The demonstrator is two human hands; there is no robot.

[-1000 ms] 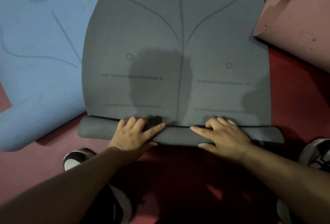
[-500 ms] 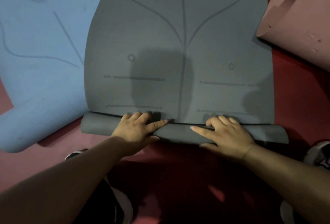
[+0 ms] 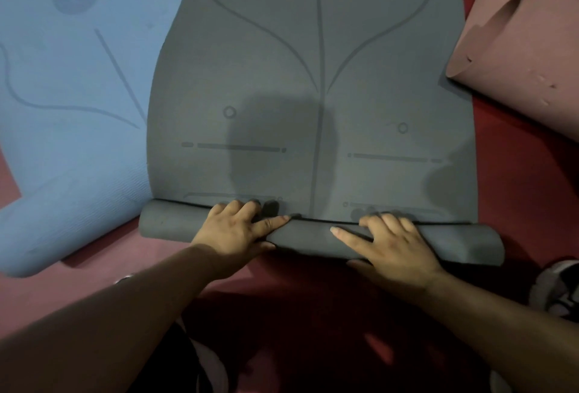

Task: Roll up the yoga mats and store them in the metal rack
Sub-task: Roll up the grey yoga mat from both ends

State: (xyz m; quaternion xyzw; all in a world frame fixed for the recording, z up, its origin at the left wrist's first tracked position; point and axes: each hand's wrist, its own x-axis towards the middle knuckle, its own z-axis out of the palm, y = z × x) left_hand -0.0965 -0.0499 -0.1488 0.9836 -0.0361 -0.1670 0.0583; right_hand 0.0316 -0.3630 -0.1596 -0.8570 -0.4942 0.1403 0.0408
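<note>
Left hand [image 3: 233,229] and right hand [image 3: 396,243] grasp the part-rolled grey mat [image 3: 313,148], fingertips apparently tucked behind. Blue mat [image 3: 72,142] at 9 o'clock, pink mat [image 3: 526,48] at 2.

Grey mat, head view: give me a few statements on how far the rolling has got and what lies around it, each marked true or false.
1. The left hand and the right hand both grip the rolled end of the grey mat. True.
2. The grey mat is rolled up completely. False: only its near end is rolled; most of it lies flat on the red floor.
3. A blue mat lies to the left of the grey mat. True.
4. One hand holds the pink mat. False: it lies at the upper right, and neither hand touches it.
5. A metal rack stands beside the grey mat. False: no rack is in view.
</note>
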